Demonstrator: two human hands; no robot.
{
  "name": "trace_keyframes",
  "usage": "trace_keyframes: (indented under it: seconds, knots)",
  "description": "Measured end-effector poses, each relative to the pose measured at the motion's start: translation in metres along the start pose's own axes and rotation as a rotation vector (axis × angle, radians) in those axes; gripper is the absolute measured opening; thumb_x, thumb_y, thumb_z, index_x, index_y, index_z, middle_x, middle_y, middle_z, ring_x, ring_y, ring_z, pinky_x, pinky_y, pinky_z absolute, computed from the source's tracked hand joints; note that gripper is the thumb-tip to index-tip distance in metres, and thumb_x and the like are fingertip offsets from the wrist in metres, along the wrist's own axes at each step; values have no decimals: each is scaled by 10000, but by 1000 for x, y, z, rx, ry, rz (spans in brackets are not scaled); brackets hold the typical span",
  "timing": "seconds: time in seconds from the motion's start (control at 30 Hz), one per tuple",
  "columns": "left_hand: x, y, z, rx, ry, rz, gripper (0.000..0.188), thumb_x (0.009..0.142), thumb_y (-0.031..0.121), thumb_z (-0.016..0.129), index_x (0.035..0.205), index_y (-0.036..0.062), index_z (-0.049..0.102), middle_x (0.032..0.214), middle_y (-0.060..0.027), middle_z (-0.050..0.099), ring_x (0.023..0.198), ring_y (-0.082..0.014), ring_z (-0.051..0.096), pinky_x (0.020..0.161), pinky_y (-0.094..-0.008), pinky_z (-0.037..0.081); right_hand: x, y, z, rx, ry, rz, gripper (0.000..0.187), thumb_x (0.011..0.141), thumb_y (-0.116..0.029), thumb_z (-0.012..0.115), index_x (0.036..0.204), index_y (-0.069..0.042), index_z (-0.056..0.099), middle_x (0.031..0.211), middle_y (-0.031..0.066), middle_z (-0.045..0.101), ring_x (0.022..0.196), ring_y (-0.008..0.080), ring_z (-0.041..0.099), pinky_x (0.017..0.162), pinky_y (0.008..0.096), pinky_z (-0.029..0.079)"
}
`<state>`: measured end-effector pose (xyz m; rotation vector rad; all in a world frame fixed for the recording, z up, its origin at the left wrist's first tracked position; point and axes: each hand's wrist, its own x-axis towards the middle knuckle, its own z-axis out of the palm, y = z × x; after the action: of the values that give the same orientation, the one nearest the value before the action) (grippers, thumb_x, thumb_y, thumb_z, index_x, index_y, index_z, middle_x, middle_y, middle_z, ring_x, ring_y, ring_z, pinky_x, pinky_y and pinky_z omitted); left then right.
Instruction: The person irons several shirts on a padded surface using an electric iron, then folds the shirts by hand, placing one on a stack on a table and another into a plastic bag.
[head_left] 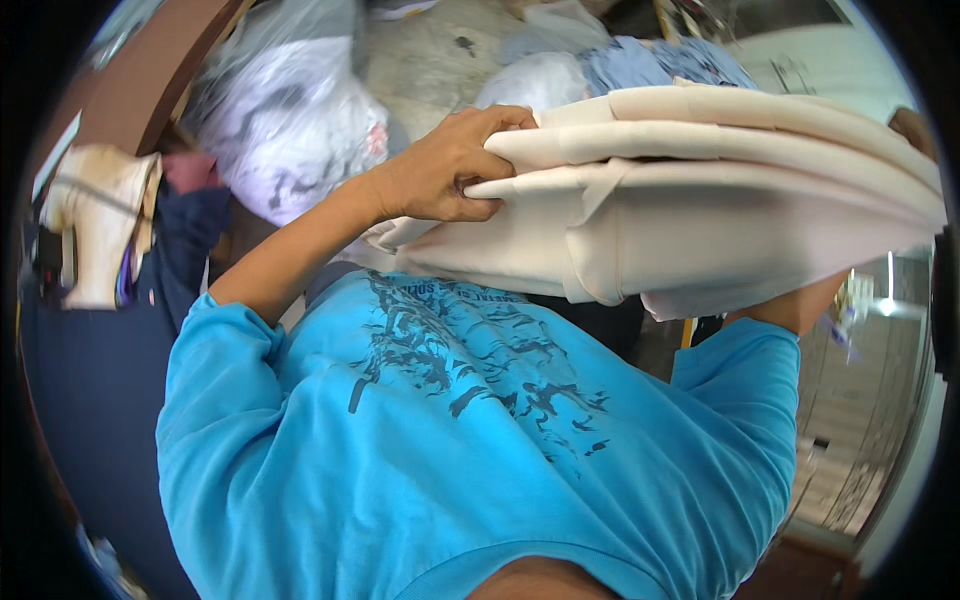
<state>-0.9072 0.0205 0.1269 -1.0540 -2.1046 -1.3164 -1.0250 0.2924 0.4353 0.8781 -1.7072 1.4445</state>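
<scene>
A long, cream-coloured folded cloth (700,225) is held up in front of my chest, its layers stacked in several rounded folds. My left hand (450,165) grips its left end, with the fingers pushed between the folds. A narrow strip of the same fabric stands out from the cloth's near side. At the far right end, my right hand (912,130) shows only in part and holds the cloth's upper edge. The cloth hides most of my right forearm and of that hand's fingers.
Beyond my left arm lies a clear plastic bag (290,130) with white contents. Blue-grey cloth (660,65) is heaped at the back. Dark navy fabric (90,400) spreads along the left, with a cream piece (100,225) on it. A brown wooden post (150,75) rises at upper left.
</scene>
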Motion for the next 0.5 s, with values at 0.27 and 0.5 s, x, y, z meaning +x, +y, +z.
trace_keyframes:
  seconds: [0.27,0.5]
  knots:
    - [-73,54,11,257,173,-168,259,546,152,701,792,86,657,1169,-118,510,1026,-278,497,905,-404,352,-20,14,53,88,-207,58,423,957,-269,322,1246,17,439,1229,174,500,1101,284,509,954,385,413]
    - [-139,103,16,313,415,-256,239,575,103,680,809,81,632,986,-102,558,819,-291,569,684,-376,468,-45,7,93,104,-375,106,419,954,-269,333,1244,13,443,1224,171,503,1092,274,516,948,379,419]
